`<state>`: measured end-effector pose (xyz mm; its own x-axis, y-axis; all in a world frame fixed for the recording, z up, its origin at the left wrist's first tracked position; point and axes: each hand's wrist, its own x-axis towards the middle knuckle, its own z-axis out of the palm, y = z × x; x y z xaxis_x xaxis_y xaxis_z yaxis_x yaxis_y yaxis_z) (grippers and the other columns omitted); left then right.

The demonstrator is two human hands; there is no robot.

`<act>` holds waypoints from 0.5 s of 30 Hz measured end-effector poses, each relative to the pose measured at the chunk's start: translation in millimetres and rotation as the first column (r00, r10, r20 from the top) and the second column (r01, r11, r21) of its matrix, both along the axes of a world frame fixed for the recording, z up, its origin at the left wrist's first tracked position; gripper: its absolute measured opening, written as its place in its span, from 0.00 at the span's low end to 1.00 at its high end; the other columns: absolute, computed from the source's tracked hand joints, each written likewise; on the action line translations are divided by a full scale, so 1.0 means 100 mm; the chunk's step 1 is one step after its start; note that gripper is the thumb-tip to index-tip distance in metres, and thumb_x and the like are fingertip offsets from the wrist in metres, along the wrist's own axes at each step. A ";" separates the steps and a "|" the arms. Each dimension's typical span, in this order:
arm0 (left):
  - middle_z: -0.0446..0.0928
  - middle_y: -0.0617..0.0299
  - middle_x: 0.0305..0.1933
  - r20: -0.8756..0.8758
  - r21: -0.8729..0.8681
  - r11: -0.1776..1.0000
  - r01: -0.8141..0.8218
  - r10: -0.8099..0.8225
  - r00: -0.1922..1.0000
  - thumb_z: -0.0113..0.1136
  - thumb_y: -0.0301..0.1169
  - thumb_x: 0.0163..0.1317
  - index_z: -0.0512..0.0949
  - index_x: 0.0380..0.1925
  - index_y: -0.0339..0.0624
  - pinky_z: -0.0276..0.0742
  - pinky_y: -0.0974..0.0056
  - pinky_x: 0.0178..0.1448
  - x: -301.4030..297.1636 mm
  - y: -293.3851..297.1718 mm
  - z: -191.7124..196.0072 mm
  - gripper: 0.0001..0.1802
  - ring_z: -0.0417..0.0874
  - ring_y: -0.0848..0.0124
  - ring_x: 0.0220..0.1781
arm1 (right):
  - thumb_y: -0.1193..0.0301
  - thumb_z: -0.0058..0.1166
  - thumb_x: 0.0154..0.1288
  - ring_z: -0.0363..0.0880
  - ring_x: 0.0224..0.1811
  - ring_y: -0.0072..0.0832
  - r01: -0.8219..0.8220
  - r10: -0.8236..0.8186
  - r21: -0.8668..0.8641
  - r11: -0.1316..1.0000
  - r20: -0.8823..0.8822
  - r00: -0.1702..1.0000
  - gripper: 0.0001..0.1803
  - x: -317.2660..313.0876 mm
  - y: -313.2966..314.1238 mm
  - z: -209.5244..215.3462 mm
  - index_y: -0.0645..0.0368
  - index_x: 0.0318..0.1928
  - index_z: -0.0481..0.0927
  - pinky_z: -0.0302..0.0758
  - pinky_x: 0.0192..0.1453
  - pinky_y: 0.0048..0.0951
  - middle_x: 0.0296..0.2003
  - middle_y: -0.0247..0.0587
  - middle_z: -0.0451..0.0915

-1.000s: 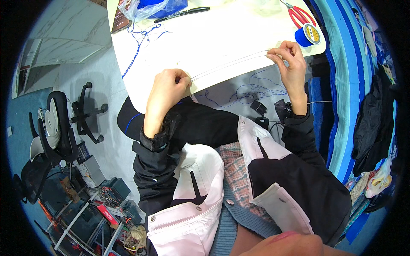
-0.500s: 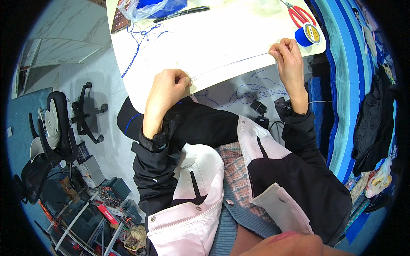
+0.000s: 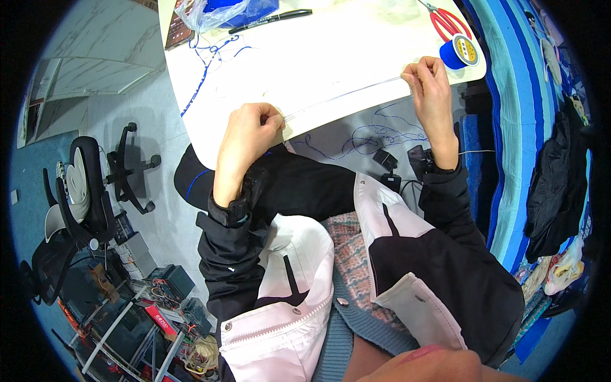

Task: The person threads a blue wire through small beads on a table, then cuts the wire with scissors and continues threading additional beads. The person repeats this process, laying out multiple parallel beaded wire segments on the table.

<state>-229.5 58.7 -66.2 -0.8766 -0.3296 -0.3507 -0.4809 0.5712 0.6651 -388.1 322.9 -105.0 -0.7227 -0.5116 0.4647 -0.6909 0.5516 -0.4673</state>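
Observation:
Between my two hands a thin cord (image 3: 344,98) runs straight, just above the near edge of the white table (image 3: 305,60). My left hand (image 3: 249,130) is closed in a pinch on its left end. Further right, my right hand (image 3: 430,86) pinches the other end between thumb and forefinger. A spool of blue thread (image 3: 453,56) lies just beyond my right hand. Red-handled pliers (image 3: 450,24) rest behind the spool. At the left of the table a knotted blue cord (image 3: 202,79) trails over the edge.
A black marker (image 3: 270,21) lies by a blue bag with clear plastic (image 3: 245,11) at the back. Loose blue thread (image 3: 363,139) hangs in tangles below the table's front edge, near black plugs (image 3: 385,160). An office chair (image 3: 89,191) stands left; striped blue bedding (image 3: 509,127) lies right.
Almost nothing moves: both hands keep their pinches in place. The cord between them sags a touch less straight and shows a little darker.

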 end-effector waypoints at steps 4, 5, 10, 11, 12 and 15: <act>0.81 0.48 0.24 -0.015 -0.012 1.000 -0.006 0.006 1.000 0.54 0.28 0.53 0.82 0.28 0.32 0.76 0.64 0.35 0.01 0.01 0.00 0.10 0.83 0.61 0.27 | 0.76 0.58 0.60 0.73 0.34 0.32 0.066 -0.068 -0.072 0.995 -0.037 0.997 0.05 -0.02 0.07 -0.01 0.64 0.35 0.78 0.73 0.38 0.29 0.36 0.41 0.71; 0.81 0.48 0.24 -0.020 -0.015 1.000 -0.002 0.001 1.000 0.54 0.28 0.53 0.82 0.28 0.32 0.76 0.64 0.35 0.01 0.01 -0.01 0.10 0.83 0.61 0.27 | 0.76 0.58 0.61 0.73 0.34 0.31 0.096 -0.100 -0.077 0.992 -0.051 0.994 0.05 -0.02 0.09 -0.01 0.64 0.36 0.79 0.73 0.37 0.28 0.36 0.41 0.71; 0.80 0.57 0.22 -0.016 -0.006 1.000 0.030 -0.030 0.999 0.56 0.30 0.56 0.82 0.28 0.33 0.74 0.68 0.33 0.01 0.00 -0.01 0.10 0.79 0.70 0.25 | 0.74 0.57 0.63 0.74 0.33 0.25 0.093 -0.094 -0.096 0.991 -0.004 0.996 0.05 0.02 0.13 0.00 0.63 0.38 0.80 0.73 0.34 0.23 0.38 0.39 0.71; 0.80 0.56 0.23 -0.030 -0.017 0.999 0.044 -0.044 0.999 0.56 0.30 0.56 0.82 0.29 0.34 0.74 0.68 0.33 0.01 0.00 0.00 0.10 0.80 0.70 0.25 | 0.75 0.58 0.62 0.75 0.33 0.26 0.073 -0.074 -0.086 0.994 -0.009 0.997 0.05 0.05 0.12 0.02 0.62 0.37 0.80 0.74 0.33 0.23 0.38 0.39 0.71; 0.80 0.56 0.23 -0.019 -0.030 0.998 0.046 -0.047 0.999 0.56 0.30 0.56 0.82 0.29 0.34 0.75 0.67 0.33 0.01 0.00 0.01 0.10 0.80 0.70 0.25 | 0.75 0.59 0.61 0.75 0.33 0.26 0.064 -0.062 -0.095 0.993 0.016 0.998 0.05 0.08 0.09 0.04 0.62 0.37 0.81 0.75 0.33 0.23 0.38 0.39 0.72; 0.81 0.54 0.25 0.013 -0.084 0.995 0.047 -0.046 0.999 0.57 0.31 0.56 0.83 0.31 0.35 0.76 0.66 0.36 0.02 0.02 0.04 0.11 0.81 0.69 0.27 | 0.76 0.60 0.58 0.77 0.33 0.25 -0.049 0.045 -0.118 0.992 -0.038 0.998 0.05 0.22 -0.08 0.10 0.61 0.36 0.81 0.77 0.35 0.23 0.38 0.39 0.73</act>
<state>-227.9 60.3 -62.3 -0.8880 -0.3174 -0.3327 -0.4592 0.6471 0.6086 -366.5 314.5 -95.3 -0.6813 -0.4840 0.5492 -0.7320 0.4599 -0.5027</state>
